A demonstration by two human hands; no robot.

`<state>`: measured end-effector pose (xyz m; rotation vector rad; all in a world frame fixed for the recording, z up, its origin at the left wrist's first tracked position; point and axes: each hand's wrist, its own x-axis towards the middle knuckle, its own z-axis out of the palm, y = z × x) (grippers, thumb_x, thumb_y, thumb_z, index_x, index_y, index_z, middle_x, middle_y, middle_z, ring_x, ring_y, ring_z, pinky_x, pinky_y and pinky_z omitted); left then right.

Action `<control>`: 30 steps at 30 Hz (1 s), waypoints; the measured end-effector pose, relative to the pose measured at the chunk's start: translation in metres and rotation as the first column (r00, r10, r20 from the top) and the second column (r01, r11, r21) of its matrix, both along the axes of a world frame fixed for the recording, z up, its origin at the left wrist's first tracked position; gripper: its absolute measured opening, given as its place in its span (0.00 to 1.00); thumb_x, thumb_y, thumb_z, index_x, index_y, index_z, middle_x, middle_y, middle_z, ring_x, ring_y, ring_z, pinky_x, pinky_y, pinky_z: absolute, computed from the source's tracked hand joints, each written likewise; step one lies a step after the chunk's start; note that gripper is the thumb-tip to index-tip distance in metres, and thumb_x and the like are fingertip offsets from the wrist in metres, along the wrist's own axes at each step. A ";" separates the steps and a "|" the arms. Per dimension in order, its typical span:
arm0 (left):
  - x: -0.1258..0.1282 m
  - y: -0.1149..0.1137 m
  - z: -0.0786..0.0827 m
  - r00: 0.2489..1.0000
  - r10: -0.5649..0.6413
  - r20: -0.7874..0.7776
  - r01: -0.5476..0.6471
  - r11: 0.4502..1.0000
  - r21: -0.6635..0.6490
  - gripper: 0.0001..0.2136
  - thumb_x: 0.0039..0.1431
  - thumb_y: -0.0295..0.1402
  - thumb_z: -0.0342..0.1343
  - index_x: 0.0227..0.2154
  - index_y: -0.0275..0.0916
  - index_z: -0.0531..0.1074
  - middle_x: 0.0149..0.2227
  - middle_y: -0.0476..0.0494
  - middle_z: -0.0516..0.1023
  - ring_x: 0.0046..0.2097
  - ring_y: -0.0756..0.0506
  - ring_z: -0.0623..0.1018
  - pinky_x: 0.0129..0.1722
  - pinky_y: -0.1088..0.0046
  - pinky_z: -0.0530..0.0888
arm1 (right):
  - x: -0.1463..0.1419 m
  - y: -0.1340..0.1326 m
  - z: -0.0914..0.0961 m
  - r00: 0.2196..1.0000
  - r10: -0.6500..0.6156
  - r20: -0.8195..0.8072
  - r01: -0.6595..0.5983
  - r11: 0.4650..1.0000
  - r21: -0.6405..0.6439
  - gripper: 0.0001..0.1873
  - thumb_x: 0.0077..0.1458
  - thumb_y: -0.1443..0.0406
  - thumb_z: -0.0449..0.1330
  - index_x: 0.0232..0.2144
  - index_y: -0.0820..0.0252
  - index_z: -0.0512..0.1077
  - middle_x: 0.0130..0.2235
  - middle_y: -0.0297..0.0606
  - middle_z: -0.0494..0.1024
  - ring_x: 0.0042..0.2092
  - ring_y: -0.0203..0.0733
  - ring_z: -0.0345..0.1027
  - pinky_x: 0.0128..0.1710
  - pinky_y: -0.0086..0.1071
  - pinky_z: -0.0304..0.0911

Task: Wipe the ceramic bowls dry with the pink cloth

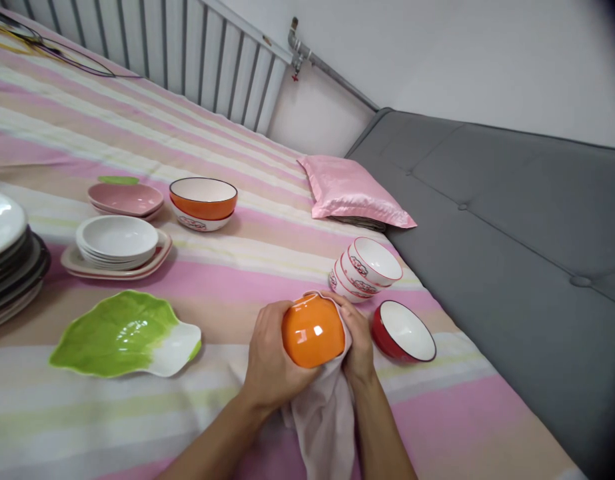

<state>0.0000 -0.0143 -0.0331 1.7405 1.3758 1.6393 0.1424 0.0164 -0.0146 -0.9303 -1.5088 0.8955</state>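
An orange bowl [312, 330] is turned with its bottom toward me, held over the striped bed. My left hand [270, 360] wraps round its left side. My right hand [357, 337] presses a pale pink cloth [324, 413] against the bowl's right side; the cloth hangs down between my forearms. Just right of my right hand lies a red bowl [404, 331] with a white inside. Behind it leans a tilted stack of white bowls with red rims [367, 269].
A green leaf-shaped dish [122, 333] lies at the left. Farther back are white bowls on a tray [117, 241], pink plates [126, 199], an orange bowl on a white one [203, 200], and stacked plates [10, 260] at the left edge. A pink pillow [350, 190] borders the grey sofa [512, 240].
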 end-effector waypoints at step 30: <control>0.004 -0.001 -0.002 0.995 -0.092 -0.042 0.091 0.996 -0.014 0.27 0.39 0.24 0.56 0.48 0.38 0.61 0.46 0.39 0.69 0.48 0.40 0.69 0.50 0.58 0.68 | -0.009 -0.017 0.024 0.768 -0.313 0.558 0.002 0.873 0.488 0.15 0.55 0.68 0.52 0.43 0.57 0.74 0.48 0.39 0.77 0.51 0.45 0.67 0.53 0.43 0.59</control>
